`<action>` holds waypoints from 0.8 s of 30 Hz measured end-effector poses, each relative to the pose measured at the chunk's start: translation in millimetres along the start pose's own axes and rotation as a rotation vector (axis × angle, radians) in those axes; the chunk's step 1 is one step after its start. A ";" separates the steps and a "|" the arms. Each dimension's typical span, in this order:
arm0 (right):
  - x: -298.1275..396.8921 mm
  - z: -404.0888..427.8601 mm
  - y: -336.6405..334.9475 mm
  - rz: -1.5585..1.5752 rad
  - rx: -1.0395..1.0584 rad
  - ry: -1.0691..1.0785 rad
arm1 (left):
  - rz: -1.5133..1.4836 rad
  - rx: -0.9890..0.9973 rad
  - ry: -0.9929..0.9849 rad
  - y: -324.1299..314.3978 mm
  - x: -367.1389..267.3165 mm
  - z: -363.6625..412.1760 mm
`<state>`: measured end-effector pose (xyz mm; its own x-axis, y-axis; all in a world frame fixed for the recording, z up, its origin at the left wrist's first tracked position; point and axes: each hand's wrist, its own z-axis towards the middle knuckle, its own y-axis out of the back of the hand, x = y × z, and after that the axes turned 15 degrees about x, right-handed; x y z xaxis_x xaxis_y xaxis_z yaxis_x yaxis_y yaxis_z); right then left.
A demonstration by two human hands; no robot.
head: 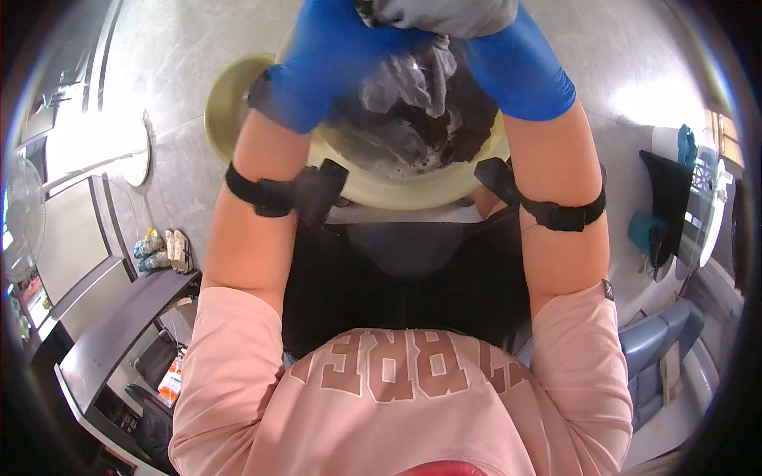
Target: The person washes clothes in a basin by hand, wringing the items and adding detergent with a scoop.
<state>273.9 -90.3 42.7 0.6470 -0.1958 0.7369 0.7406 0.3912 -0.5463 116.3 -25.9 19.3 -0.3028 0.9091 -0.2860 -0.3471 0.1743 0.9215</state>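
My left hand (333, 65) and my right hand (512, 65) wear blue rubber gloves and are raised at the top of the picture. Between them they hold a wet grey cloth (458, 16); its upper part and most of my fingers are cut off by the picture's edge. A loose fold of grey fabric (411, 83) hangs or lies just below the gloves; I cannot tell which. Beneath is a pale yellow basin (411, 195) with dark fabric (470, 131) in murky water and suds (411, 163) along the near side.
A second yellow basin (229, 107) stands to the left, partly behind my left forearm. Shoes (178, 250) are on the floor beside a dark table (119, 333). A pedestal fan (24, 220) is at far left, and a blue-grey seat (661, 357) at right.
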 end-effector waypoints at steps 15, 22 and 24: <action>-9.2 -15.1 3.0 0.127 -0.066 0.009 | -0.564 -0.335 0.332 32.2 -4.3 -0.6; -12.5 -32.7 15.4 0.189 -0.095 0.020 | -0.405 -0.175 0.191 0.1 -27.3 -2.5; -2.6 -41.0 25.5 0.196 -0.096 0.035 | -0.222 -0.147 0.153 3.1 -25.8 -1.0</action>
<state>298.5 -116.7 10.5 0.7849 -0.1562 0.5996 0.6129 0.3374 -0.7145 122.1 -49.2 29.3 -0.3314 0.7853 -0.5229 -0.5411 0.2958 0.7872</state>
